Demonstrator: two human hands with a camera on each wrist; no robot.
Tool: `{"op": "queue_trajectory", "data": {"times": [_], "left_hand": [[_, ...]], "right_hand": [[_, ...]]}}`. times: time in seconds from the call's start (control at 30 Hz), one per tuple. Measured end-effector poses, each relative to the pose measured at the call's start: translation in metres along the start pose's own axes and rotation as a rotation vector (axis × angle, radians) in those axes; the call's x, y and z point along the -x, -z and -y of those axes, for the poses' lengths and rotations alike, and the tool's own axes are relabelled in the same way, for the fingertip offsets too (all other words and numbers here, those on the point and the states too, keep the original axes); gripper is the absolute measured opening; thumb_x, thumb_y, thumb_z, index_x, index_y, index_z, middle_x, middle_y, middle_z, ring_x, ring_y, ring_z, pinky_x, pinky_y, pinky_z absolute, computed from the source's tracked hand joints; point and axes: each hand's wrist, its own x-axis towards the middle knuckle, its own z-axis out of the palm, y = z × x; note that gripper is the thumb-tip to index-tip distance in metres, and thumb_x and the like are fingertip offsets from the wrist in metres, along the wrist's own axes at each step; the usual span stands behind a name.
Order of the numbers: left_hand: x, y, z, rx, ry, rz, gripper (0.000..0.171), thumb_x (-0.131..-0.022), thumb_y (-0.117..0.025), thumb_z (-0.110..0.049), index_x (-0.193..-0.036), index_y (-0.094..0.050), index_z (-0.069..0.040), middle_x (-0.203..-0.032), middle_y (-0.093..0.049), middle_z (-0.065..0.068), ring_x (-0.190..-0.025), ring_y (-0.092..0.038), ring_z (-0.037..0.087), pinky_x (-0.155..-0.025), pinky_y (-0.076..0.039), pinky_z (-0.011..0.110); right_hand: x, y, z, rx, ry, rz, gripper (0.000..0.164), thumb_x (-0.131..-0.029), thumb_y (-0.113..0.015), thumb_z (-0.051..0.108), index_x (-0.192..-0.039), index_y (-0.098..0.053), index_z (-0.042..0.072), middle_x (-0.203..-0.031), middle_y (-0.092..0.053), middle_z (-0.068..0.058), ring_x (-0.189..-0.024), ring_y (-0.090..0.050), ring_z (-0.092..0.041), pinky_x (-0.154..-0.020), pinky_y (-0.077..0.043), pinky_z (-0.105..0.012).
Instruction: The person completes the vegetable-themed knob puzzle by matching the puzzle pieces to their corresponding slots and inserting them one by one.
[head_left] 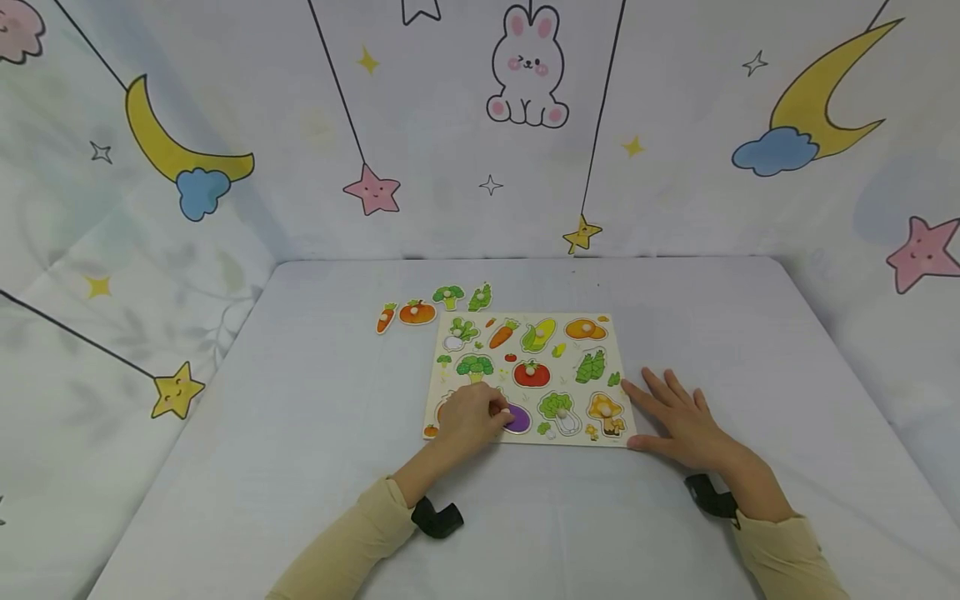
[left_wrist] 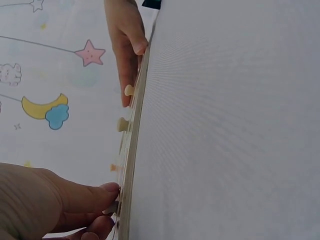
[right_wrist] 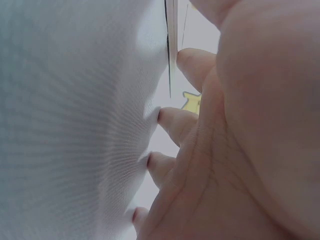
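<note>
A pale vegetable puzzle board (head_left: 562,375) lies flat on the table, with knobbed pieces set in it. In the head view my left hand (head_left: 468,417) is over the lower left of the board. Its thumb and finger pinch the knob of the purple eggplant piece (head_left: 517,421), whose left part they cover. In the left wrist view the left hand (left_wrist: 55,200) pinches that knob close to the board's face. My right hand (head_left: 686,425) has its fingers spread at the board's right edge, thumb at the corner. The right wrist view shows a fingertip touching the board's edge (right_wrist: 172,30).
Beyond the board's upper left lie loose pieces: a carrot (head_left: 386,318), a pumpkin (head_left: 417,312), a broccoli (head_left: 448,297) and a green pea-pod piece (head_left: 480,297). Set in the board are a tomato (head_left: 532,374), a cabbage (head_left: 560,411) and a mushroom (head_left: 605,412). A patterned curtain surrounds the white table (head_left: 225,500).
</note>
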Motion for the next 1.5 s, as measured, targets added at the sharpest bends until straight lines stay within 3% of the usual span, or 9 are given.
{"op": "queue_trajectory", "data": {"times": [0.33,0.53,0.7,0.87,1.07,1.23,1.5], "left_hand": [[-0.001,-0.001,0.001,0.022,-0.012,-0.016,0.011,-0.079,-0.081,-0.021,-0.081,-0.075,-0.012,-0.068,-0.058,-0.004,-0.062,-0.045,0.006,-0.053,-0.035,0.018],[0.0,0.002,0.001,0.018,0.016,0.011,0.017,-0.079,-0.081,-0.025,-0.088,-0.074,-0.013,-0.068,-0.057,-0.006,-0.063,-0.046,0.006,-0.053,-0.035,0.018],[-0.006,0.026,0.009,0.049,0.072,-0.018,0.027,-0.081,-0.079,-0.029,-0.099,-0.074,-0.01,-0.072,-0.059,-0.005,-0.064,-0.048,0.009,-0.056,-0.038,0.022],[-0.023,0.068,0.042,0.112,0.153,-0.174,0.026,-0.083,-0.077,-0.02,-0.103,-0.074,-0.005,-0.079,-0.064,0.005,-0.067,-0.052,0.018,-0.062,-0.039,0.027],[-0.053,0.103,0.1,0.068,0.275,-0.317,0.025,-0.086,-0.071,-0.012,-0.109,-0.072,-0.001,-0.089,-0.067,0.015,-0.079,-0.06,0.028,-0.068,-0.042,0.033],[-0.07,0.109,0.136,0.031,0.404,-0.311,0.026,-0.09,-0.067,-0.012,-0.112,-0.069,0.0,-0.098,-0.066,0.018,-0.087,-0.058,0.032,-0.072,-0.043,0.037],[-0.084,0.1,0.16,0.093,0.509,-0.295,0.025,-0.089,-0.068,-0.014,-0.108,-0.07,0.001,-0.097,-0.066,0.017,-0.086,-0.058,0.028,-0.07,-0.041,0.031]], "right_hand": [[0.0,0.0,-0.002,0.009,0.013,-0.007,0.088,-0.081,-0.071,0.054,-0.152,-0.035,0.018,-0.16,-0.017,-0.025,-0.147,-0.002,-0.051,-0.105,0.0,-0.077],[0.001,-0.001,-0.001,-0.008,0.009,0.0,0.087,-0.081,-0.07,0.054,-0.152,-0.036,0.017,-0.16,-0.016,-0.025,-0.146,-0.001,-0.051,-0.105,0.001,-0.077],[0.0,-0.003,-0.002,-0.006,0.009,0.002,0.088,-0.081,-0.071,0.054,-0.152,-0.035,0.017,-0.16,-0.015,-0.025,-0.146,-0.001,-0.051,-0.105,0.002,-0.077],[0.0,-0.003,-0.002,-0.005,0.01,0.005,0.088,-0.081,-0.071,0.054,-0.152,-0.035,0.018,-0.16,-0.015,-0.025,-0.146,0.0,-0.051,-0.106,0.002,-0.077],[0.002,-0.001,-0.001,-0.006,0.011,-0.002,0.086,-0.082,-0.07,0.053,-0.152,-0.036,0.018,-0.16,-0.016,-0.025,-0.146,-0.002,-0.053,-0.105,0.001,-0.077],[0.004,-0.003,-0.003,-0.011,0.001,0.005,0.086,-0.082,-0.07,0.054,-0.152,-0.035,0.02,-0.16,-0.015,-0.025,-0.146,-0.002,-0.052,-0.105,0.001,-0.077],[0.003,-0.002,0.0,-0.016,0.007,-0.008,0.086,-0.081,-0.071,0.053,-0.152,-0.036,0.018,-0.16,-0.017,-0.026,-0.146,-0.002,-0.052,-0.105,0.001,-0.077]]}}
